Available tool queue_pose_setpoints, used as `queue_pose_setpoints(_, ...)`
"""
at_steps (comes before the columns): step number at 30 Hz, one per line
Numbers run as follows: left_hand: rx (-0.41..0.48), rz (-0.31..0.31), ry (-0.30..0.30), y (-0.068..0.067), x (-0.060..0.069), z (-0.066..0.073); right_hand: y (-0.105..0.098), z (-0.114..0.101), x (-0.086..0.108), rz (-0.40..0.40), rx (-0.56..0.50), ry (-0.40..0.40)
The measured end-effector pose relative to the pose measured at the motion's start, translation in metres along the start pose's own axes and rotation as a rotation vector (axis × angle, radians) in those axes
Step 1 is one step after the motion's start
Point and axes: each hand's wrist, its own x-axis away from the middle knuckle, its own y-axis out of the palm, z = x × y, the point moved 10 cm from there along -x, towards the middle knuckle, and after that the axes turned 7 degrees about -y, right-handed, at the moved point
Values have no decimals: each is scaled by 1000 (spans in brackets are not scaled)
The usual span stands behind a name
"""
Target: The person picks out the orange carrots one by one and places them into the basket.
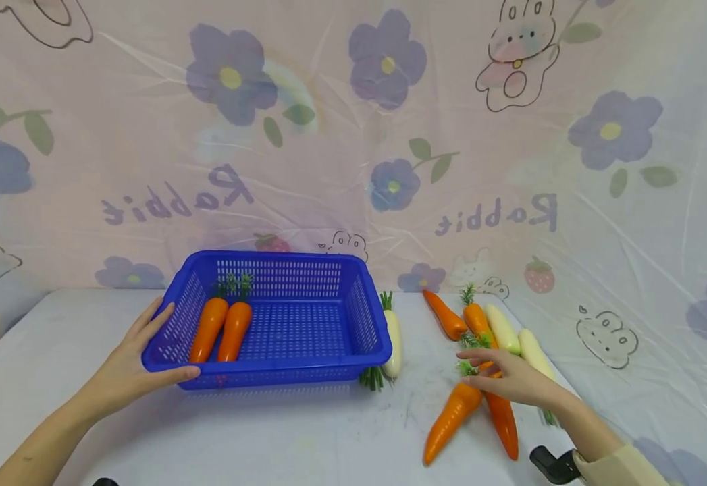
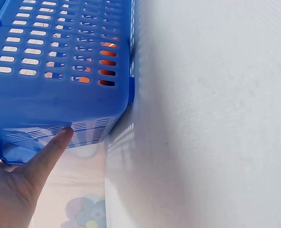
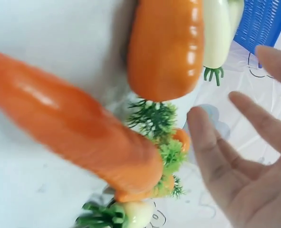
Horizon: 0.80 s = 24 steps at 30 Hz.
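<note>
A blue slotted plastic basket holds two toy carrots with green tops at its left end. My left hand touches the basket's near-left corner, thumb along the front rim and fingers spread at the left side. In the left wrist view one straight finger rests against the outer wall. Over the loose carrots at the right, my right hand hovers with relaxed, parted fingers. Nothing shows between them in the right wrist view. Nearest to it are a carrot pointing towards the front and another carrot partly under the hand.
A white radish lies against the basket's right side, with green leaves of another below it. Farther back are a carrot, a leafy-topped carrot and white radishes near the table's right edge. A printed cloth hangs behind.
</note>
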Motion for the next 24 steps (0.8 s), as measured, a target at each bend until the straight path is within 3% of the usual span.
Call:
queue_pose_setpoints(12,-7,6,-6,0,0,0,21,21,12,-63,-187,108)
queue_pose_setpoints(18,-1,3,-1,0,1,0,37,21,4,-86,-82,57)
queue_pose_setpoints(24,3,6,3,0,0,1,40,14,-9,-28,-27,17)
